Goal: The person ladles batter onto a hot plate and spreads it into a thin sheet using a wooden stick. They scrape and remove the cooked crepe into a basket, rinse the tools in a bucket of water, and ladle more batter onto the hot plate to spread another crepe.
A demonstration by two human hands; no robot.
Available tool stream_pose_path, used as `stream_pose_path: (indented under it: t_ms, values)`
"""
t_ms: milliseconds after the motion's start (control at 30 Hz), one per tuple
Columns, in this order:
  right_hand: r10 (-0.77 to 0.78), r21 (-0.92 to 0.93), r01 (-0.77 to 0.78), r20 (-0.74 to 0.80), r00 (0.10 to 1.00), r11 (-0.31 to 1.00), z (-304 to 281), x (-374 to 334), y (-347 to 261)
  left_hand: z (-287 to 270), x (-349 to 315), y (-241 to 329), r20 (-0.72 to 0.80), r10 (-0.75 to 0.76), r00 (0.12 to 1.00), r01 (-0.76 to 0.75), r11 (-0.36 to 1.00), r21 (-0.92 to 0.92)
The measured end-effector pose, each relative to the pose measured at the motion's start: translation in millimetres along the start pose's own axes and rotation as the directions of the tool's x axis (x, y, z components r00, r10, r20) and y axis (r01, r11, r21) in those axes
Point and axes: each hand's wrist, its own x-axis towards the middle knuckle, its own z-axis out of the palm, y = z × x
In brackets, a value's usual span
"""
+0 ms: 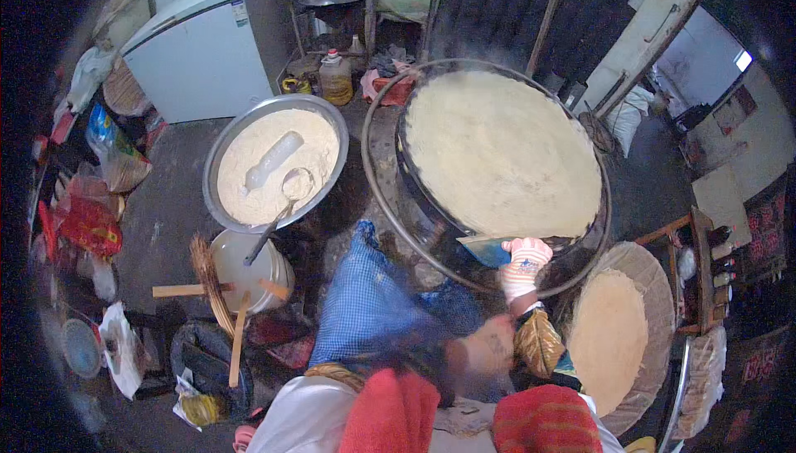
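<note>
The fingers point(537, 246) of your right hand point(524, 269), in a striped glove, are closed around a flat blue scraper point(492, 252) at the near edge of the pale sheet point(506, 146). You can't tell from this view whether the blade is under that edge. Your left hand point(489, 347) is bare and blurred, nearer you, so its finger position can't be told.

The sheet lies right of centre, round, creamy yellow, faintly mottled toward its near side, covering nearly all of the dark griddle point(409, 173).

To your left, a metal basin point(211, 175) holds beige batter point(240, 159), a translucent bottle point(274, 163) lying in it and a ladle point(297, 186) whose handle crosses the near rim. Nearer stands a white bucket point(287, 262). At near right, a wide lined tray point(661, 320) holds a tan round point(609, 341).
</note>
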Motion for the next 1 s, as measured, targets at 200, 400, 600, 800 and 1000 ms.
stream_pose_path:
  t_ms: [200, 400, 600, 800, 1000]
  values:
    - [0.022, 0.051, -0.016, -0.117, 0.993, 0.999, 6, -12, 2, -84, -50, -182, 0.371, -0.229, 0.900, 0.430, 0.605, -0.670]
    - [0.025, -0.063, -0.029, -0.069, 0.997, 0.998, 2, 2, 8, 1, -143, -215, 0.397, -0.651, 0.647, 0.763, 0.547, -0.346]
    - [0.022, 0.009, -0.021, -0.141, 0.990, 1.000, 12, 4, 3, 23, -146, -207, 0.434, -0.636, 0.638, 0.770, 0.542, -0.337]
    - [0.069, -0.052, -0.070, -0.015, 0.997, 0.996, 2, 10, -1, 21, -144, -205, 0.384, -0.658, 0.647, 0.762, 0.549, -0.344]
    - [0.078, -0.050, -0.081, -0.049, 0.996, 0.995, 1, 11, -3, 12, -140, -201, 0.418, -0.653, 0.632, 0.775, 0.527, -0.349]
